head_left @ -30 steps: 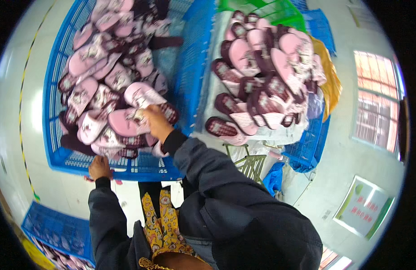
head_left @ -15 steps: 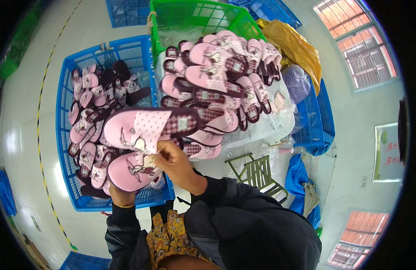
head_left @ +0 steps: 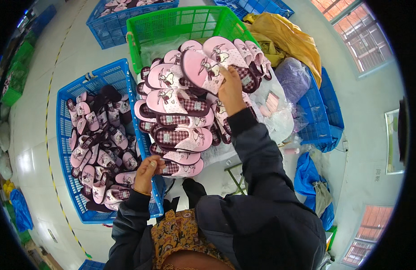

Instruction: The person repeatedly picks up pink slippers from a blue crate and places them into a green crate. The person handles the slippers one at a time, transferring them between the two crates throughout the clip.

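Right hand (head_left: 231,87) pinching pink round-toed cloth slipper (head_left: 200,71).
Blue plastic mesh basket (head_left: 115,74) near left hand (head_left: 147,173) (grip unclear): jumbled pink slippers (head_left: 103,159).

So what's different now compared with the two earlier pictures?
The right hand has carried at least one pink slipper from above the blue crate, right and forward, to above the slipper pile. The left hand, earlier under a slipper, is now by the pile's near end, no slipper visible in it. The blue crate still holds slippers; the green crate stays beyond the pile.
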{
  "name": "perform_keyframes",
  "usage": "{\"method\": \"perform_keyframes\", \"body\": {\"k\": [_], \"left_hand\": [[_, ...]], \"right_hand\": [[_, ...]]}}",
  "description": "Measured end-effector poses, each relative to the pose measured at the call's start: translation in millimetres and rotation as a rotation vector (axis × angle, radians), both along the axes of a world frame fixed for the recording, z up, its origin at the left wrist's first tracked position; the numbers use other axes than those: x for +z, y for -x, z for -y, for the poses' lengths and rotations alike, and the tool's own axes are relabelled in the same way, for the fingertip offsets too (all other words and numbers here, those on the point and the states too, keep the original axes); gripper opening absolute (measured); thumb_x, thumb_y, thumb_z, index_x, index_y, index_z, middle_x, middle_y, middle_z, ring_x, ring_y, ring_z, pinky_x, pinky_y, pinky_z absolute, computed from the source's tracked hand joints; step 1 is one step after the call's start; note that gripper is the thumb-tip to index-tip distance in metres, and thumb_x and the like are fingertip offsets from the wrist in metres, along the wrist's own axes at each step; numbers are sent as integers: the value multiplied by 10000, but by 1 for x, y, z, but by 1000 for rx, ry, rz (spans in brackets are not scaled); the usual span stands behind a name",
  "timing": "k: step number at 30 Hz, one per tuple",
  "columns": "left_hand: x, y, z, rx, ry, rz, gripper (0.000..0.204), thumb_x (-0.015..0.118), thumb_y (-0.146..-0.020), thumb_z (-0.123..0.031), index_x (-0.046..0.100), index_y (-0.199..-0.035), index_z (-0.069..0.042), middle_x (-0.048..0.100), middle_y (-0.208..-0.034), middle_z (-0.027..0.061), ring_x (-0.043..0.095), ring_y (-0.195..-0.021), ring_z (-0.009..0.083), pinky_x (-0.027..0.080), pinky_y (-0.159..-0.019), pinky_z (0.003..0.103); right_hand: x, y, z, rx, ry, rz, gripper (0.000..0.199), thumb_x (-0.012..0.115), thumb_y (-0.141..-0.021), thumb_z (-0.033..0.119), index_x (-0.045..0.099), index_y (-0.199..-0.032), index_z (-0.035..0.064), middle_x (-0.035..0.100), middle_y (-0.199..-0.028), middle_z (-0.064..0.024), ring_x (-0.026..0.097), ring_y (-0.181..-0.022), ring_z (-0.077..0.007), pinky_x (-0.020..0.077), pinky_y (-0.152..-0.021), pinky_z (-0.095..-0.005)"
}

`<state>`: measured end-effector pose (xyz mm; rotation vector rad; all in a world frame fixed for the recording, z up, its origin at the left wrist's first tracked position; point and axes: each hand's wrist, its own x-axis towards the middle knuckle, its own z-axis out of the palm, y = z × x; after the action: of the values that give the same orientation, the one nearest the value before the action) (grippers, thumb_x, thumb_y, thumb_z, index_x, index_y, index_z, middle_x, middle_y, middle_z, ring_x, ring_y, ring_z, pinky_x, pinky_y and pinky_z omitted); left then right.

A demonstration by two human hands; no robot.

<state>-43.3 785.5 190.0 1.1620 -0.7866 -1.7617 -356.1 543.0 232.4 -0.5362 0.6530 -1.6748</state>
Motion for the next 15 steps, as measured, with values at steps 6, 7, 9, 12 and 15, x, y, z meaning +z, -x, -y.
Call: {"method": "perform_keyframes", "body": {"k": [6, 7, 9, 12, 15], "left_hand": [[-50, -26, -40, 80, -229, 131, 338, 516, -957, -347, 573, -1134, -65, 640, -990, 48, 618, -873, 151, 469, -733, 281], [-57, -33, -46, 146, -265, 125, 326, 518, -957, -346, 584, -1116, -70, 640, -978, 40, 615, -865, 144, 470, -729, 280], [-66, -49, -63, 254, -322, 105, 299, 556, -942, -325, 589, -1098, -72, 650, -939, 42, 628, -827, 132, 465, -668, 241], [-87, -76, -87, 384, -379, 95, 256, 558, -940, -319, 610, -1007, -77, 645, -835, 17, 616, -710, 111, 450, -586, 218], [-105, -123, -125, 478, -426, 166, 264, 568, -925, -329, 616, -995, -78, 640, -850, 25, 621, -735, 122, 481, -634, 264]], "right_hand": [[-92, 66, 62, -15, -322, -207, 228, 645, -813, 56, 563, -1025, 41, 630, -895, -77, 637, -775, -204, 527, -622, -312], [-97, 72, 68, 29, -350, -229, 248, 670, -796, 78, 578, -1024, 47, 630, -902, -81, 632, -753, -197, 521, -617, -315], [-98, 70, 65, 11, -356, -330, 191, 674, -814, 148, 590, -961, 59, 606, -824, -57, 595, -687, -178, 492, -573, -324], [-88, 75, 52, -106, -371, -596, 180, 633, -859, 237, 584, -899, 68, 569, -724, -42, 536, -663, -164, 427, -518, -321], [-68, 35, 1, -393, -342, -801, 257, 565, -916, 283, 551, -1008, 43, 551, -802, -38, 500, -735, -153, 412, -613, -305]]}}
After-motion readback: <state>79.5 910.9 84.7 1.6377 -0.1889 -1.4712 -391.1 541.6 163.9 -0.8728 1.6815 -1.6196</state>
